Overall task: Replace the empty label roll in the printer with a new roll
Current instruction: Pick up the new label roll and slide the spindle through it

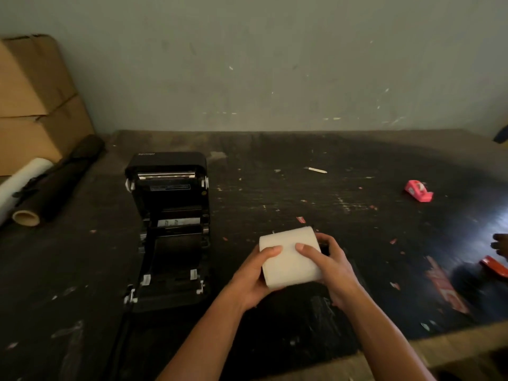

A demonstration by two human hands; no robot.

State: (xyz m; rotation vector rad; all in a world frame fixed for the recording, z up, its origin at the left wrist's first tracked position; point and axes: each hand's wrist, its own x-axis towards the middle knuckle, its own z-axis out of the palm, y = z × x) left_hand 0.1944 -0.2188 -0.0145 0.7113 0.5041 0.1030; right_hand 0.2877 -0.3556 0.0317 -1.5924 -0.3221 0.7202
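Observation:
A white label roll [290, 266] is held just above the dark table, right of the printer. My left hand [251, 279] grips its left end with the thumb on top. My right hand [331, 266] grips its right end, thumb also resting on the roll's top. The black label printer [170, 224] stands at centre left with its lid swung open toward the wall. Its roll bay looks dark and I see no roll inside. Both hands are about a hand's width to the right of the printer.
Stacked cardboard boxes [35, 100] and two long rolls [52, 182] lie at the far left. A pink tape dispenser [419, 191] sits at the right, a small white stick [316, 169] farther back. Another person's fingers [500, 244] and a red object [494, 266] show at the right edge. Paper scraps litter the table [302, 188].

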